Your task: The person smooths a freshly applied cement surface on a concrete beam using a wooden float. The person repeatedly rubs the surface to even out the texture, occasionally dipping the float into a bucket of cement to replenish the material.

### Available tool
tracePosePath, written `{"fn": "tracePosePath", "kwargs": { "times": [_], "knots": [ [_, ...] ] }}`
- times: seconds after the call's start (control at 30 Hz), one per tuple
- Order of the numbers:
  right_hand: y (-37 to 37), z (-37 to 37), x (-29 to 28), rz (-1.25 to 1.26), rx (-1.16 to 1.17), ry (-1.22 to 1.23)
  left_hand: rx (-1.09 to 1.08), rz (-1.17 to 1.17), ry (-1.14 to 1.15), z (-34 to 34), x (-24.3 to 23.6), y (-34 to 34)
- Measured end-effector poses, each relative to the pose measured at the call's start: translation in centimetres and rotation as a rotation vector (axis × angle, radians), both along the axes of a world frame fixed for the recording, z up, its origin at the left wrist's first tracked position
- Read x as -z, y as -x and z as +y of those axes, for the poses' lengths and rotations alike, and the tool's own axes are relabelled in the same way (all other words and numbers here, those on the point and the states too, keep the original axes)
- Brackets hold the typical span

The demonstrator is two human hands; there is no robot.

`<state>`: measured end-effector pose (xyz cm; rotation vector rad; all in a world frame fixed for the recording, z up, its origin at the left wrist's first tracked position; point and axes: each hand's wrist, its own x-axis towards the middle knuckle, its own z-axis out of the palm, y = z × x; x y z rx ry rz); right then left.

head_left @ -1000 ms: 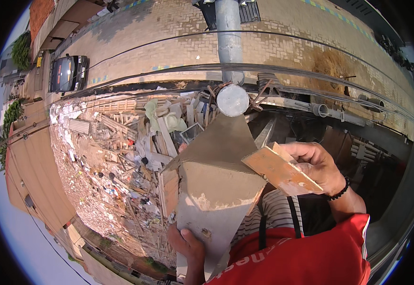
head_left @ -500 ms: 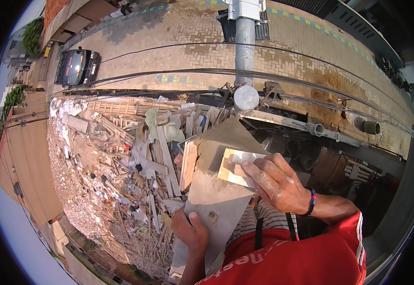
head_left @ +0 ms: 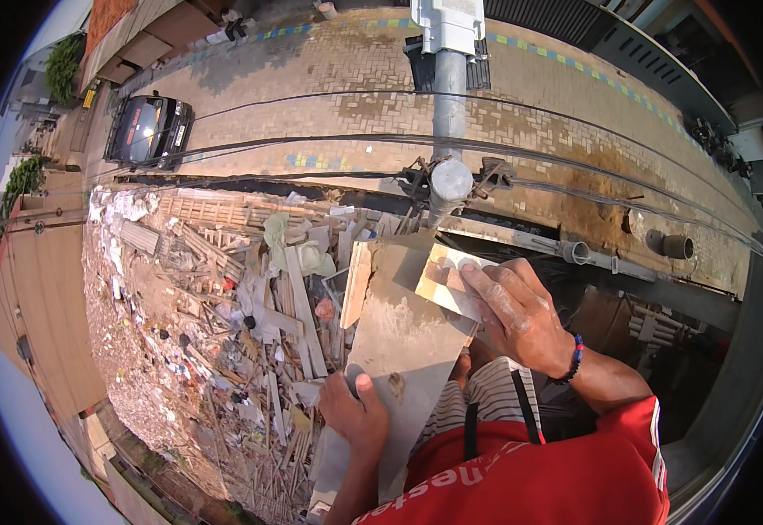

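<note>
A rectangular plastering float (head_left: 453,278), pale yellow on its face, is gripped in my right hand (head_left: 521,319), the fingers spread across its back. It lies over the far right side of a grey concrete wall top (head_left: 403,337), where damp-looking mortar (head_left: 395,262) shows. My left hand (head_left: 355,411) is closer to me, curled over the wall's left edge with the thumb on top; its fingertips are partly hidden. A wooden board (head_left: 357,284) stands against the wall's left side beyond that hand. A small dark rough patch (head_left: 396,383) marks the concrete beside my left thumb.
The wall stands high above a heap of timber and rubble (head_left: 250,324) on the left. Cables (head_left: 311,138) cross in front, near a metal pole (head_left: 450,114). Pipes (head_left: 576,252) lie to the right. A dark vehicle (head_left: 150,131) stands on the paved street.
My right hand has shifted the float slightly right and toward the wall's right edge, tilting it. The left hand stays on the left edge. The whole view has shifted slightly.
</note>
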<state>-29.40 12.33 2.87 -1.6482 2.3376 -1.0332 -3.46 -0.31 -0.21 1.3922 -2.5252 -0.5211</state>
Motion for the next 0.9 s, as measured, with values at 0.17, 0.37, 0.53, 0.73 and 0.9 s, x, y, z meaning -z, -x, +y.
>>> {"fn": "tracePosePath", "kwargs": {
  "times": [0.17, 0.37, 0.53, 0.73, 0.9],
  "knots": [
    [-1.6, 0.3, 1.0, -0.007, -0.058, -0.132, 0.036, -0.007, -0.015, -0.2, -0.4, 0.0],
    [-2.4, 1.2, -0.2, -0.022, -0.139, -0.006, -0.001, -0.014, 0.002, -0.1, -0.3, 0.0],
    [-0.3, -1.0, 0.2, 0.051, 0.0, -0.089, -0.017, -0.052, -0.011, -0.1, -0.1, 0.1],
    [-2.2, 2.6, -1.5, -0.25, -0.16, -0.005, -0.022, -0.035, 0.025, -0.2, 0.0, 0.1],
    [6.4, 1.4, -0.3, -0.714, 0.164, -0.006, -0.022, -0.041, 0.014, 0.1, 0.1, 0.3]
  ]
}}
